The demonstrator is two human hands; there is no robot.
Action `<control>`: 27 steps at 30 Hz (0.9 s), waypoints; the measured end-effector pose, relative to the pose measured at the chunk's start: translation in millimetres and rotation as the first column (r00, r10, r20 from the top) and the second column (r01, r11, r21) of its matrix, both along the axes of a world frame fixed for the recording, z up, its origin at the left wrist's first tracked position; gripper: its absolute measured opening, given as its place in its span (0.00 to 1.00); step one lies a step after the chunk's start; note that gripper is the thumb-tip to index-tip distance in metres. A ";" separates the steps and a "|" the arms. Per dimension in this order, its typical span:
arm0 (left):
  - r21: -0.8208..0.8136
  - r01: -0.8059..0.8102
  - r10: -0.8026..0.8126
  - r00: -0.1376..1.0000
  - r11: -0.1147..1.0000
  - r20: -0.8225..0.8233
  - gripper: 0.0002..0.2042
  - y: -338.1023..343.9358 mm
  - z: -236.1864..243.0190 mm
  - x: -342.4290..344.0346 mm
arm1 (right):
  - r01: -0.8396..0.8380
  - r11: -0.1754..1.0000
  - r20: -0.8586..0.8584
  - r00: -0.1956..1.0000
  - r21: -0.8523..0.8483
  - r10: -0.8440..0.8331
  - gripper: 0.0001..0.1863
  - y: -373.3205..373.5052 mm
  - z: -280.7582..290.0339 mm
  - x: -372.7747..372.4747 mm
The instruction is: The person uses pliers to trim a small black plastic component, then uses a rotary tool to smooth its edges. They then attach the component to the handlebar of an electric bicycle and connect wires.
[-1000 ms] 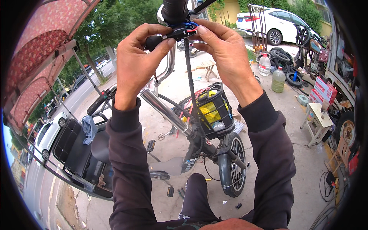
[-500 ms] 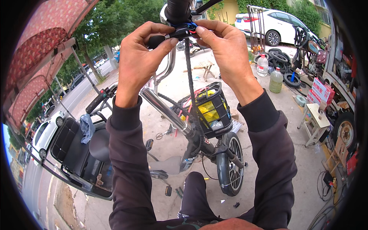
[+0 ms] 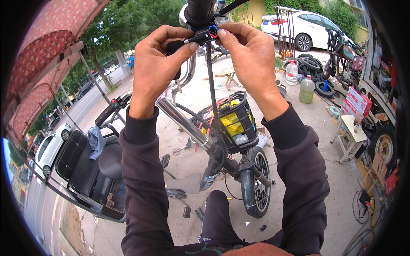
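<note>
Both my hands are raised at the handlebar of a small black bike, just below a black grip (image 3: 200,13). Thumb and fingers of my left hand (image 3: 156,64) are closed on a small black switch (image 3: 199,38) with a short metal neck and a dark rounded knob. My right hand (image 3: 253,53) pinches the thin blue and red wires (image 3: 213,32) at its other end; its fingertips are partly hidden. From there a black wrapped cable (image 3: 212,77) runs down past the shiny metal stem tube (image 3: 181,121) to the bike frame (image 3: 222,155).
A black basket (image 3: 241,145) with yellow contents sits above the front wheel (image 3: 257,183). A three-wheeled vehicle (image 3: 92,170) stands at left. On the right are bottles (image 3: 306,90), tyres (image 3: 311,64), a small stool (image 3: 351,130) and loose cables (image 3: 361,209).
My right hand and forearm have shifted slightly left. A small dangling piece now shows below my left hand. Both hands keep their grip.
</note>
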State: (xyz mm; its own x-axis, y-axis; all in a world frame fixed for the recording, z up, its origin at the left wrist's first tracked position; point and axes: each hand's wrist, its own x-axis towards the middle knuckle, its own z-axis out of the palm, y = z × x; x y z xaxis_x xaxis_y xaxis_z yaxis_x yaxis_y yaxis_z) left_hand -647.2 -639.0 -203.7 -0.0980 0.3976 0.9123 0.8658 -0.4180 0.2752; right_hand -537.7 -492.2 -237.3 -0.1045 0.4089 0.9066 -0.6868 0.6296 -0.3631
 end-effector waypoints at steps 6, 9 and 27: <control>-0.013 0.035 -0.035 0.998 0.999 0.052 0.11 0.1 -1.4 -1.0 | 0.020 0.999 -0.094 0.995 0.032 -0.017 0.08 0.6 -4.4 -8.5; -0.016 0.025 -0.024 0.999 1.000 0.045 0.11 0.8 -1.4 -3.1 | 0.001 1.000 -0.110 0.994 0.016 0.001 0.08 -2.8 -5.6 -9.2; -0.047 0.076 -0.072 0.994 0.996 0.078 0.14 -1.1 1.3 -7.0 | -0.310 0.947 0.169 0.932 -0.084 0.321 0.19 12.8 7.4 0.4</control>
State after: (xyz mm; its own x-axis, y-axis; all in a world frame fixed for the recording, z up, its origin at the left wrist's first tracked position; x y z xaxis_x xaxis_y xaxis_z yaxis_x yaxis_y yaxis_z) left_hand -654.2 -640.1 -202.4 -0.1356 0.4508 0.8822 0.8086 -0.4642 0.3615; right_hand -537.2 -479.4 -229.9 -0.3939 0.3774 0.8381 -0.7676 0.3664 -0.5258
